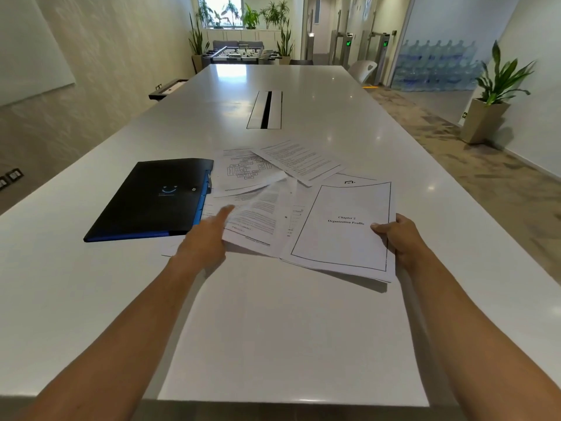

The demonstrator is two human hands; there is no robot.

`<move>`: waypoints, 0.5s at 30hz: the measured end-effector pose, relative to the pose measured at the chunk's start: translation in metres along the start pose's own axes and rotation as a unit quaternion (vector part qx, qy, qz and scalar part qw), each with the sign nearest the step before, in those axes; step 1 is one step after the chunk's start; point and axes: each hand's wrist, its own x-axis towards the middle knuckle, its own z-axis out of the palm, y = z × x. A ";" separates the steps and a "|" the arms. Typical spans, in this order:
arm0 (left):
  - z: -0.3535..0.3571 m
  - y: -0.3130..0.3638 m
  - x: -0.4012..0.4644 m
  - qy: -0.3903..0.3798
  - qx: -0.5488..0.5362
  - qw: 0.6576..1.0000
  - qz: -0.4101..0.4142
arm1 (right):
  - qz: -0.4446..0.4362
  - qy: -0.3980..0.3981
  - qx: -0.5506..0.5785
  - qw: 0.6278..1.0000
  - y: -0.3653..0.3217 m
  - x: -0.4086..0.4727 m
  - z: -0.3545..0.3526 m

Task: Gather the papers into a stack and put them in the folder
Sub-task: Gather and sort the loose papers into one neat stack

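Ahead of your hands a long white table (349, 123) runs away from you, glossy enough to mirror the bright window (223, 9) at the far end. A cable hatch (264, 110) with a dark slot sits in its middle, well beyond your hands. Past the table's end stands a foosball table (238, 54), with potted plants (267, 16) lining the sill. To your left hangs a whiteboard (30, 50). To your right, patterned carpet (473, 153), a planter (485, 117), and stacked water bottles (437, 65).

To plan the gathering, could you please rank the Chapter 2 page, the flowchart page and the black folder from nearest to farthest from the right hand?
From the right hand:
1. Chapter 2 page, held at its right edge.
2. Flowchart page, farther back, left of centre.
3. Black folder, far left.
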 end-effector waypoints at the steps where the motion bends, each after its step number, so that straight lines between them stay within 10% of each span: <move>1: -0.001 0.000 0.001 0.027 0.009 1.000 -0.012 | -0.001 -0.003 -0.001 1.000 -0.001 -0.001 0.000; 15: -0.079 0.072 0.000 0.131 -0.099 0.985 0.055 | 0.012 -0.051 -0.009 0.999 -0.009 -0.012 0.014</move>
